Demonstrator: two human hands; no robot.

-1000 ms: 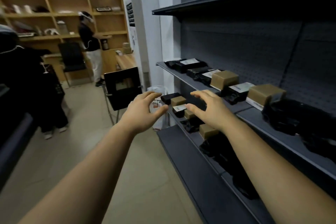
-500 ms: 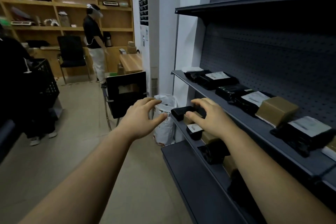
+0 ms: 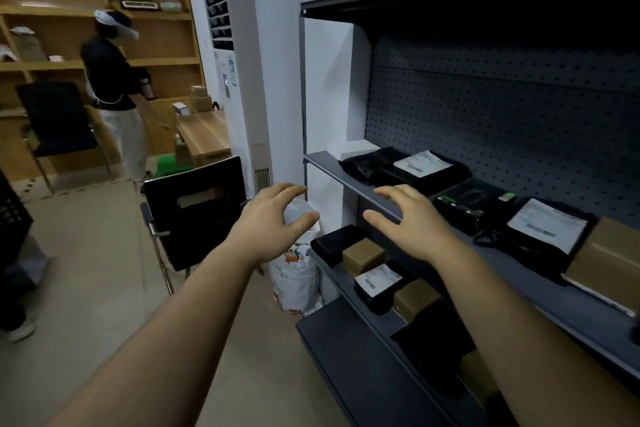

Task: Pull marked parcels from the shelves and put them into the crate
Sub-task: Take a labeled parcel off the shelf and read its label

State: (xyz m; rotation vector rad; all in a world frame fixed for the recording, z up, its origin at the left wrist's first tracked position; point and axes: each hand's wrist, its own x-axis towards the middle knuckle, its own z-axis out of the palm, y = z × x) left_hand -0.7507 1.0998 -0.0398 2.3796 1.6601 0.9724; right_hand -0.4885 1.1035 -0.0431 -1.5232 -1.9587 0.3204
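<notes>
Reaching forward side by side, the left hand [image 3: 273,222] and right hand [image 3: 408,222] are both open, with fingers spread and gently curved, and neither holds anything. The left hand hangs in the air in front of a white sack [image 3: 294,277] on the floor. The right hand is over the front edge of the middle shelf [image 3: 349,177]; whether it touches the shelf cannot be told.

Just beyond the right hand lies a black labelled parcel [image 3: 420,166] with a white printed slip on top. A second labelled parcel [image 3: 547,229] lies farther right, beside a plain brown box [image 3: 609,260]. On the lower shelf [image 3: 332,274], below the right hand, a small brown box [image 3: 363,255] sits between a black packet [image 3: 332,241] and a small labelled packet [image 3: 377,282]. The shelves are dark grey with a pegboard back.

A black chair [image 3: 194,211] stands left of the hands. A black slotted crate [image 3: 12,218] is cut off by the left edge of the view.
</notes>
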